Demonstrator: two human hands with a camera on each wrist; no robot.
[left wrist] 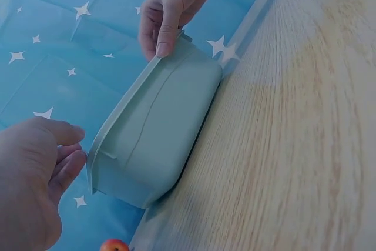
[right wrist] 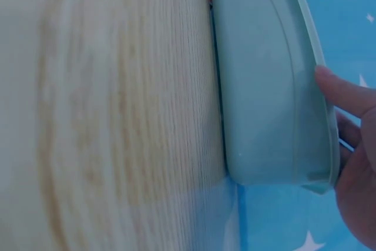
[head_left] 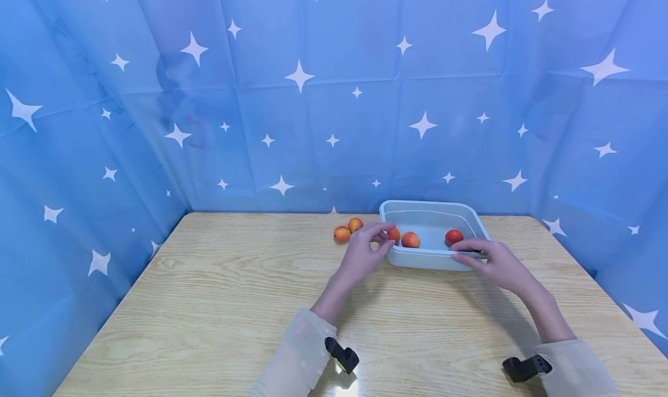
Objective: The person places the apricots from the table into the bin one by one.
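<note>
A pale blue-green plastic basin (head_left: 433, 259) stands at the far right part of the table. Inside it lie a red-orange fruit (head_left: 410, 240), a darker red one (head_left: 454, 236) and another fruit (head_left: 394, 235) at the left end. My right hand (head_left: 496, 263) grips the front rim near the right corner, with the thumb (right wrist: 341, 91) on the outer side. At the basin's left corner, my left hand (head_left: 363, 251) has its thumb and fingers apart. Its fingertips (left wrist: 75, 160) are close to the rim; whether they touch it is unclear.
Two orange-red fruits (head_left: 342, 233) sit on the table left of the basin, just behind my left hand. The wooden table (head_left: 209, 304) ends behind them at a blue star-patterned curtain (head_left: 355, 95), which also hangs along both sides.
</note>
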